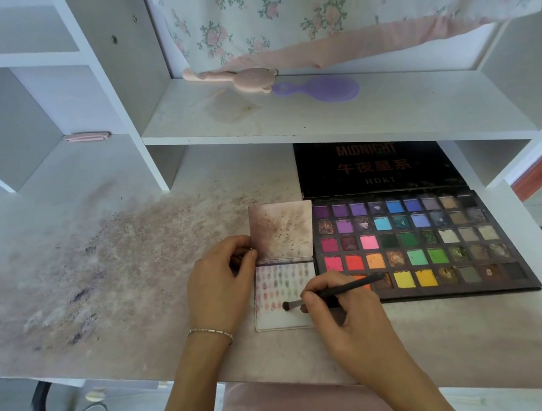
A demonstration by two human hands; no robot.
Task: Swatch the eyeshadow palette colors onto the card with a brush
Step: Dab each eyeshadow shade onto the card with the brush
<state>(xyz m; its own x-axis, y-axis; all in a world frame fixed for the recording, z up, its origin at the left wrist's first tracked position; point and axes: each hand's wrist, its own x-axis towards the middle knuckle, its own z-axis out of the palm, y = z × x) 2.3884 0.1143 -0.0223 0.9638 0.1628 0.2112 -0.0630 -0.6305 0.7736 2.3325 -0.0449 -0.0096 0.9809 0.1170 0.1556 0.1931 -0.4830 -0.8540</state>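
Note:
A white folded card [276,318] lies on the desk, its stained upper flap [282,231] standing up. Rows of faint coloured swatches cover its lower page. My left hand [219,286] grips the card's left edge at the fold. My right hand [344,311] holds a thin black brush [342,290], whose bristle tip touches the lower page below the swatches. Directly right of the card lies the open eyeshadow palette [424,242], black with many coloured pans, its lid [375,164] propped up behind.
The desk top [103,273] is smeared with powder to the left. A low shelf [320,113] overhangs the palette lid and holds a pink bear-shaped item [243,79] and a purple hairbrush [321,89]. Floral fabric hangs behind.

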